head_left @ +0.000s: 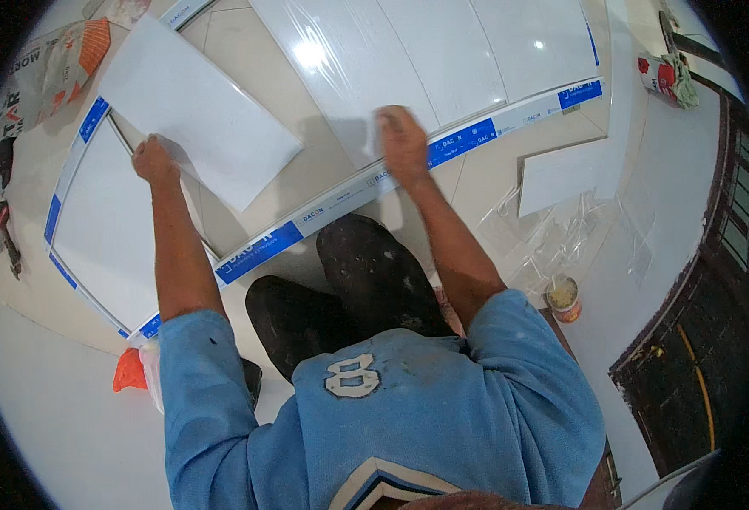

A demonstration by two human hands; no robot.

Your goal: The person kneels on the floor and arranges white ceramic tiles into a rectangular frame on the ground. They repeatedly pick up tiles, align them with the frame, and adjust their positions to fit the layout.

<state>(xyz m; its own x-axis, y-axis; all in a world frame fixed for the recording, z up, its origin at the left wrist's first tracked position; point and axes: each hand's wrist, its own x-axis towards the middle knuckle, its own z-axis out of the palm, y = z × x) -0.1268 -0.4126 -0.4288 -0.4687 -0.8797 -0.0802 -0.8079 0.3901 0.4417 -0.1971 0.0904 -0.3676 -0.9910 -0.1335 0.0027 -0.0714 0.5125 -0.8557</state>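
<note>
My left hand (155,161) is closed on the lower left edge of a loose white panel (200,106), which lies tilted across the opening of a long frame. Blue and white printed film covers the frame's near rail (336,202). My right hand (402,146) is curled just above that rail, beside the lower edge of the film-wrapped white panels (468,59). Its fingertips are partly hidden, and I cannot make out what they hold, if anything. Another white panel (111,221) fills the left end of the frame.
On the right, a smaller white panel (561,176) lies by crumpled clear plastic (553,242) and a cup (563,297). A printed sack (47,72) and pliers-like tool (7,238) are at the left, a red bag (130,371) lower left. A dark grille (689,374) stands far right.
</note>
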